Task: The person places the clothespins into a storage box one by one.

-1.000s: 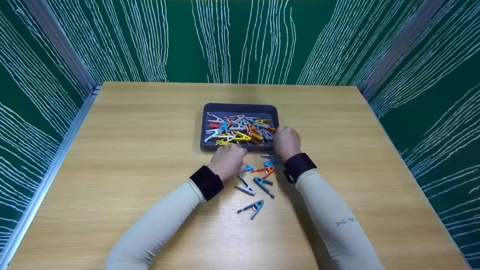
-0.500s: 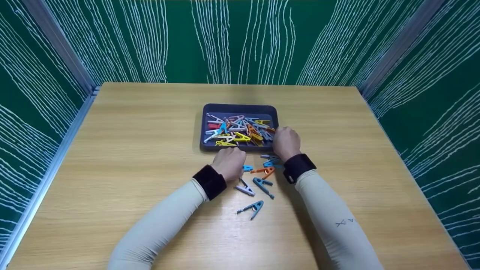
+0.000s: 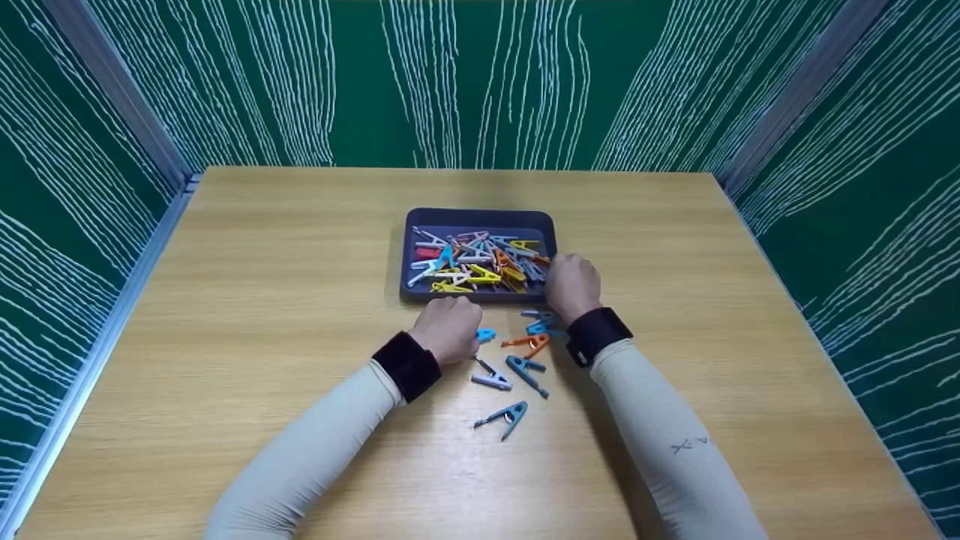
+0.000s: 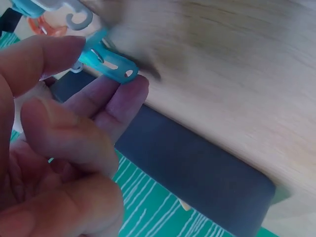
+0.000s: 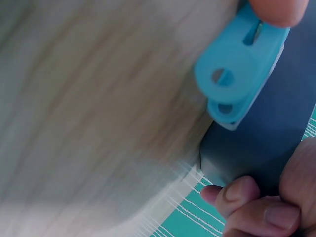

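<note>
In the head view my left hand (image 3: pixel 448 328) is in front of the dark tray (image 3: pixel 480 297), low over the table. Its fingers pinch a bright blue spring clothespin (image 4: pixel 111 63), its end with a hole showing in the left wrist view. My right hand (image 3: pixel 574 285) grips the tray's front right corner with curled fingers. In the right wrist view another blue clothespin (image 5: pixel 234 74) shows close up against the tray wall, a fingertip over one end; whose it is I cannot tell. A heap of mixed clothespins (image 3: pixel 484 276) lies in the tray.
Several loose clothespins lie on the wooden table (image 3: pixel 300 247) between my arms: an orange clothespin (image 3: pixel 531 343), a lilac clothespin (image 3: pixel 491 381), a grey-blue clothespin (image 3: pixel 527 375) and a nearer grey-blue clothespin (image 3: pixel 514 416). Green, white-streaked panels (image 3: pixel 367 82) border the table.
My left hand has drawn back from the tray's front edge and shifted slightly left, with the blue clothespin moving left too. My right hand and the tray stay in place.
</note>
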Action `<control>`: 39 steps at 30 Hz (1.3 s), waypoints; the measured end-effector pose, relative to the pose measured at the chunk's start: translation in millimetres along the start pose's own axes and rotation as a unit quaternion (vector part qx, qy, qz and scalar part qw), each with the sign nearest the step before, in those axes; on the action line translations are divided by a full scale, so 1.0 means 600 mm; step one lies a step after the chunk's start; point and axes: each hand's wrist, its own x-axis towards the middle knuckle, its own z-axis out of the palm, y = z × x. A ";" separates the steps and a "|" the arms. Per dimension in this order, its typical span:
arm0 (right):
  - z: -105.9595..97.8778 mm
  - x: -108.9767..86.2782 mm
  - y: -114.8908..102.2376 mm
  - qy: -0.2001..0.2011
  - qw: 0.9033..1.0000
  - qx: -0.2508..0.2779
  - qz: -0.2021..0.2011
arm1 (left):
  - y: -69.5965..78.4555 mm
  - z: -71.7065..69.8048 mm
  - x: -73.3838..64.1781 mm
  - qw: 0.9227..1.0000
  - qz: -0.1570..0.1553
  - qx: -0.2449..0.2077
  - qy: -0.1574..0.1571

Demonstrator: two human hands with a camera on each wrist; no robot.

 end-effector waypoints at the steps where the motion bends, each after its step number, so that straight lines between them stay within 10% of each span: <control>1: 0.000 0.000 0.000 0.001 1.000 0.001 0.000 | -0.001 -0.004 -0.001 1.000 -0.003 -0.004 0.001; 12: 0.004 -0.002 0.003 0.028 0.999 -0.009 -0.015 | -0.042 -0.051 0.027 0.996 -0.048 -0.037 0.064; 24: 0.005 -0.003 0.002 0.004 1.000 -0.009 -0.004 | -0.112 -0.040 0.081 0.983 -0.127 -0.020 0.130; 39: 0.006 -0.004 0.003 0.034 0.999 -0.015 -0.026 | -0.147 -0.020 0.050 0.962 -0.204 -0.048 0.176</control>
